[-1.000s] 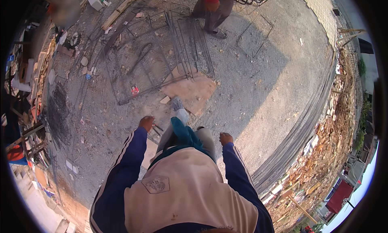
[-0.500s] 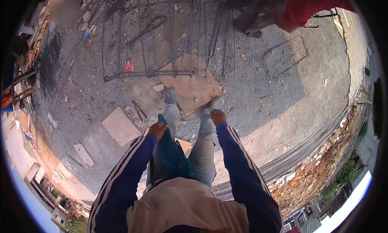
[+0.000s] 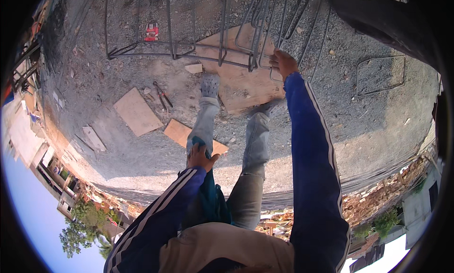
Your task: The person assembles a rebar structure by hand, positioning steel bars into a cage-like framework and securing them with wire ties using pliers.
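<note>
My right hand [image 3: 284,64] reaches out over the ground, its fingers curled at the corner of a bent steel stirrup [image 3: 270,73]. Several more such rod loops lean together beside it. Next to them stands a cage of steel rods [image 3: 198,58], its lower edge toward me. On my left knee my left hand [image 3: 201,158] lies with the fingers stretched and the thumb apart. A teal cloth [image 3: 212,195] shows under and behind it along my thigh. My feet are in grey perforated clogs [image 3: 210,86], the right one blurred.
Pliers [image 3: 163,97] with dark-red handles lie left of my foot, near a square board [image 3: 137,112] and a longer board [image 3: 178,133]. Under the rods is a brown sheet [image 3: 239,95]. A red packet [image 3: 151,31] and a lone stirrup [image 3: 381,75] lie farther off. Another person's dark-clothed limb [image 3: 392,24] enters at far right.
My right hand has left my right knee and moved forward to the stirrups. My left hand's fingers have spread over the cloth on my knee. The other person has shifted right in view.
</note>
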A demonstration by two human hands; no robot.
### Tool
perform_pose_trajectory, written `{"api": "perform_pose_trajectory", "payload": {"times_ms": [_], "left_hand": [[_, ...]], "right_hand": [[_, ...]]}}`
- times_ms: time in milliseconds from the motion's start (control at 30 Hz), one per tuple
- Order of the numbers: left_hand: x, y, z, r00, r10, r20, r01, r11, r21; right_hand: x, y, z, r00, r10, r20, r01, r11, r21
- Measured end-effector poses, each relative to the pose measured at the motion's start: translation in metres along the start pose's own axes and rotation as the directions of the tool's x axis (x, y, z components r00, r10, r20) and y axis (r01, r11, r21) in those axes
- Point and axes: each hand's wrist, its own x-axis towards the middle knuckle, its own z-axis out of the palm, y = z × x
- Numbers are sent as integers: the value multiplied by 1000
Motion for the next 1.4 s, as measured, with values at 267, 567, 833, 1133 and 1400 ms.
{"api": "perform_pose_trajectory", "payload": {"times_ms": [267,567,833,1133,1400], "left_hand": [[14,-1,-24,996,-49,80,49,999,6],[26,0,-57,995,-29,94,28,999,20],[23,3,-58,998,-37,50,35,998,46],[21,13,-57,996,-60,60,56,996,68],[13,19,-47,998,-60,22,58,994,94]], "right_hand": [[165,-39,28,731,-661,-170,478,674,-563],[221,-102,64,804,-570,-169,344,678,-649],[175,-123,91,865,-456,-208,273,777,-567],[97,-104,-5,670,-613,-419,213,699,-682],[6,-50,-96,872,-413,-262,437,898,41]]}}
